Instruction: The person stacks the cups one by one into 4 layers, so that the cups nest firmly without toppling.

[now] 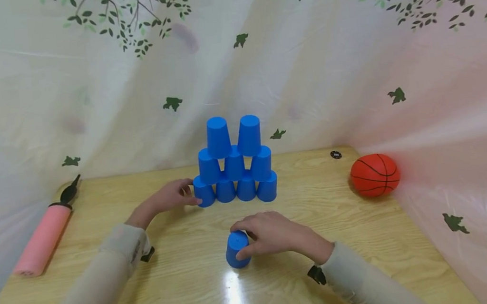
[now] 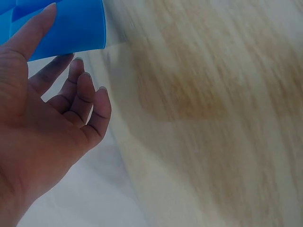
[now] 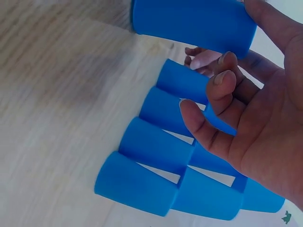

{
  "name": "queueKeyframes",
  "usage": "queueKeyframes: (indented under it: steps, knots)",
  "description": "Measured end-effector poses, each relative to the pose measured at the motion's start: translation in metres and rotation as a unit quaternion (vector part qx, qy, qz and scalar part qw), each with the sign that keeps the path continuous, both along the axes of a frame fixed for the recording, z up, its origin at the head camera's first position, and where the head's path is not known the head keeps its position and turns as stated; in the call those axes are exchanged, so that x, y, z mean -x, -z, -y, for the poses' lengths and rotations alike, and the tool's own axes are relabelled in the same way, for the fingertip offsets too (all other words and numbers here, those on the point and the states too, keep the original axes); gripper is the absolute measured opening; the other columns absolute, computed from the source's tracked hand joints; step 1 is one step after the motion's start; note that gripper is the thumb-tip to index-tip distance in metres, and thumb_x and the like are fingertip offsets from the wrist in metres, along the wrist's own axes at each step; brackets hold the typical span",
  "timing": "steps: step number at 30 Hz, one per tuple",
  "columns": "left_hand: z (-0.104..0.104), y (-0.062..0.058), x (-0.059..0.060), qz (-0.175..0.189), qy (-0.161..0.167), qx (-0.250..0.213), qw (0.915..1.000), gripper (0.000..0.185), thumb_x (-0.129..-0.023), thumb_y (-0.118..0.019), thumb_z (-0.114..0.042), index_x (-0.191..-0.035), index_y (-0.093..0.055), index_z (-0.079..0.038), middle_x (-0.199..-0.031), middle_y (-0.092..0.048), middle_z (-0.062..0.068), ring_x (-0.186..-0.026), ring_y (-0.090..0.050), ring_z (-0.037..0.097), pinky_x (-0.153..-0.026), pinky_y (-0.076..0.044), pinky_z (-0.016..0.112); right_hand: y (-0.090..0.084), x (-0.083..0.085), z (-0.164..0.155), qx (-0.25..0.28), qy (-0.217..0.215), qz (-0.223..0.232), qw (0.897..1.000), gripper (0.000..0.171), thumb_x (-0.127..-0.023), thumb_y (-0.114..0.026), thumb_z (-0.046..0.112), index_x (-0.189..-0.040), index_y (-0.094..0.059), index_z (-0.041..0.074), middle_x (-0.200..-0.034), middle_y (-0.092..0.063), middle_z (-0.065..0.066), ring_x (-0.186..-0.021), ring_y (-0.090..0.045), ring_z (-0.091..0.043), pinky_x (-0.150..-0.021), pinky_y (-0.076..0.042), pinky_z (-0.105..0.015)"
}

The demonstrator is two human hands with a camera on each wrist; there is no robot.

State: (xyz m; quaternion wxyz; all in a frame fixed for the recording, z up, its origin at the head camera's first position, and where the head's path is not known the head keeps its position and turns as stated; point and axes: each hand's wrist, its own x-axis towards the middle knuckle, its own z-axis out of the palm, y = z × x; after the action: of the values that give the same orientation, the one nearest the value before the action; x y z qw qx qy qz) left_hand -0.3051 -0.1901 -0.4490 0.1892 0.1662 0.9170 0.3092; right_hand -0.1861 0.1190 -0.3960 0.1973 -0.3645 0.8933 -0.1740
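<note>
A pyramid of blue cups [image 1: 234, 164] stands upside down at the middle back of the wooden table [image 1: 362, 243], in three tiers. My left hand [image 1: 187, 194] rests beside its bottom-left cup [image 1: 204, 194]. In the left wrist view, the left hand [image 2: 61, 104] has loose fingers and its thumb lies along that blue cup [image 2: 71, 28]. A single upturned blue cup [image 1: 236, 251] stands in front of the pyramid, and my right hand [image 1: 264, 234] grips it from the right. In the right wrist view, the right hand [image 3: 246, 99] curls round this cup [image 3: 189, 21], with the pyramid [image 3: 151, 151] behind.
A pink air pump [image 1: 40, 242] lies along the table's left edge. An orange basketball [image 1: 375, 175] sits at the right, against the leaf-printed curtain. A small black disc [image 1: 336, 154] lies near the back edge.
</note>
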Motion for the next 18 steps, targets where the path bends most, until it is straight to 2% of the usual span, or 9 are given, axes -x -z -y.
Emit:
queueKeyframes:
  steps: [4,9,13,18]
  knots:
    - [-0.001,0.006,0.001,0.002,-0.004,0.001,1.0,0.073,-0.087,-0.072,-0.052,-0.139,-0.05,-0.007,-0.116,-0.063,0.015,-0.103,-0.058,0.029,-0.084,-0.052,0.04,-0.006,-0.001,-0.005,0.002,0.003,-0.004,1.0,0.059,-0.089,-0.068,0.057,-0.137,-0.06,0.024,-0.112,-0.069,0.01,-0.087,-0.059,-0.004,-0.077,-0.05,-0.024]
    - [-0.001,0.013,0.002,-0.003,0.002,-0.003,1.0,0.067,-0.087,-0.073,-0.052,-0.133,-0.054,-0.007,-0.108,-0.064,0.011,-0.098,-0.058,0.026,-0.081,-0.052,0.037,-0.022,-0.004,-0.012,0.005,0.002,-0.022,1.0,0.058,-0.089,-0.068,0.057,-0.136,-0.06,0.026,-0.099,-0.065,0.014,-0.08,-0.056,-0.005,-0.069,-0.048,-0.024]
    - [-0.002,0.014,0.001,-0.009,0.003,-0.006,0.9999,0.061,-0.088,-0.074,-0.049,-0.129,-0.055,-0.007,-0.103,-0.064,0.01,-0.093,-0.058,0.024,-0.079,-0.051,0.036,-0.046,-0.005,-0.019,0.002,0.012,-0.034,0.999,0.055,-0.088,-0.069,0.058,-0.133,-0.061,0.027,-0.094,-0.064,0.014,-0.081,-0.057,-0.005,-0.069,-0.048,-0.026]
    - [-0.004,0.014,0.001,-0.012,0.002,-0.002,0.9999,0.059,-0.089,-0.073,-0.048,-0.128,-0.055,-0.007,-0.101,-0.064,0.01,-0.092,-0.058,0.024,-0.078,-0.051,0.035,-0.088,-0.004,-0.027,0.005,0.03,-0.045,0.999,0.054,-0.087,-0.07,0.057,-0.13,-0.061,0.026,-0.095,-0.065,0.011,-0.085,-0.059,-0.01,-0.07,-0.049,-0.029]
